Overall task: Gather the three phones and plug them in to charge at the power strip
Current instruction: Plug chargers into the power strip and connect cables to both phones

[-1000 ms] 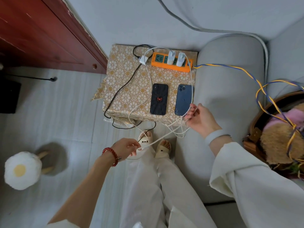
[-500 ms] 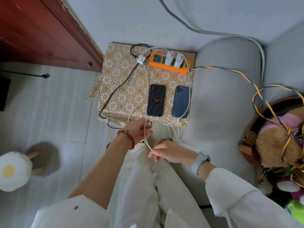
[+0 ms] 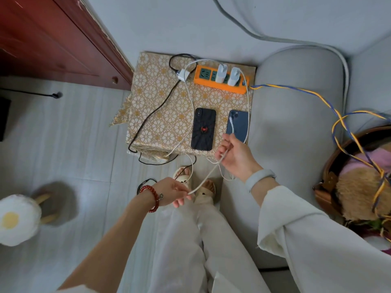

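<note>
Two phones lie face down on a small table covered with a gold floral cloth (image 3: 160, 115): a black phone (image 3: 203, 129) with a red spider mark and a dark blue phone (image 3: 239, 125) to its right. An orange power strip (image 3: 220, 85) at the table's back edge carries two white chargers. My right hand (image 3: 234, 155) pinches a white cable (image 3: 208, 176) in front of the blue phone, its end sticking up over that phone. My left hand (image 3: 172, 192) holds the same cable lower down, above my feet. No third phone is in view.
A grey sofa arm (image 3: 296, 134) sits right of the table. A black cable (image 3: 152, 115) trails off the table's left front. A basket with a plush toy (image 3: 359, 187) is at the far right, an egg-shaped stool (image 3: 17, 218) at left, a red cabinet (image 3: 53, 39) behind.
My right hand rose from below the table's front edge to the blue phone, bringing the cable end. My left hand dropped from the table edge to above my feet.
</note>
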Demonstrator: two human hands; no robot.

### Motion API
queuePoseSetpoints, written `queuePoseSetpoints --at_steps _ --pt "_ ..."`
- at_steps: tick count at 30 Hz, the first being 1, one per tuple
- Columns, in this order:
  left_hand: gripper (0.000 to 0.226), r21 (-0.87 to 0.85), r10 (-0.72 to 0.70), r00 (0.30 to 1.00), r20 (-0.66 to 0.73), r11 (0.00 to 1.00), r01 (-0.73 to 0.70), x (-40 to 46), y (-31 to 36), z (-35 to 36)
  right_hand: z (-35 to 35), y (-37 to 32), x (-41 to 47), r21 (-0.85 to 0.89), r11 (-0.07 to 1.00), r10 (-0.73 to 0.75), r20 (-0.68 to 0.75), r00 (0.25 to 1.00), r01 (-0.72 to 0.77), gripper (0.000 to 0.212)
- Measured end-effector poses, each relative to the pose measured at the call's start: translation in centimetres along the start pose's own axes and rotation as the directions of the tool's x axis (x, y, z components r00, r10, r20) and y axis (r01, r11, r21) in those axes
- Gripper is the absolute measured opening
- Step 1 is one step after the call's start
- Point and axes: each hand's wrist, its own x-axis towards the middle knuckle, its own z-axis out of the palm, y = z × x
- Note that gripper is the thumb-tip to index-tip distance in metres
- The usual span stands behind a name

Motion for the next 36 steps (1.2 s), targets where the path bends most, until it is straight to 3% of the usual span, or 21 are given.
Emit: queuePoseSetpoints --at_steps 2,5,9,12,16,25,31,34,36 --pt "0.021 0.027 -0.059 0.998 -0.013 0.998 0.059 0.6 -0.8 -0.1 0.0 -0.9 0.8 -0.104 0.991 -0.097 -0.086 0.992 0.088 0.017" --pt "0.027 0.080 -0.100 0.980 -0.172 0.990 0.115 1.9 -1.4 -0.5 -0.3 -1.0 1.8 -0.353 0.917 -0.244 -0.132 0.961 0.184 0.018" --pt "0.033 0.004 -0.119 0.934 -0.336 0.992 0.128 4.4 -0.7 -1.4 -0.5 0.1 3.6 -0.563 0.812 -0.297 -0.170 0.940 0.155 0.015" --pt "0.035 -0.094 -0.110 0.901 -0.419 0.993 0.078 6.9 1.0 -2.6 -0.2 1.1 5.3 -0.572 0.809 -0.272 -0.161 0.949 0.135 0.010" --pt "0.040 -0.070 -0.061 0.863 -0.502 0.997 0.029 10.7 3.5 -4.1 0.4 2.0 7.6 -0.605 0.782 -0.318 -0.182 0.930 0.149 0.023" --pt "0.041 -0.116 -0.149 0.879 -0.454 0.987 0.107 16.4 4.4 -3.9 -0.5 3.5 11.2 -0.538 0.827 -0.329 -0.226 0.917 0.165 0.023" --pt "0.037 -0.278 -0.125 0.883 -0.452 0.960 -0.006 16.1 4.2 -4.1 -1.3 2.4 11.2 -0.452 0.870 -0.352 -0.287 0.891 0.198 0.022" --pt "0.027 -0.304 -0.080 0.882 -0.464 0.950 -0.074 15.3 4.5 -4.1 -1.8 1.6 10.0 -0.533 0.828 -0.347 -0.242 0.906 0.175 0.023" --pt "0.024 -0.411 -0.104 0.899 -0.425 0.907 -0.089 14.7 4.8 -4.5 -1.8 1.5 8.4 -0.533 0.825 -0.339 -0.204 0.918 0.186 0.019"
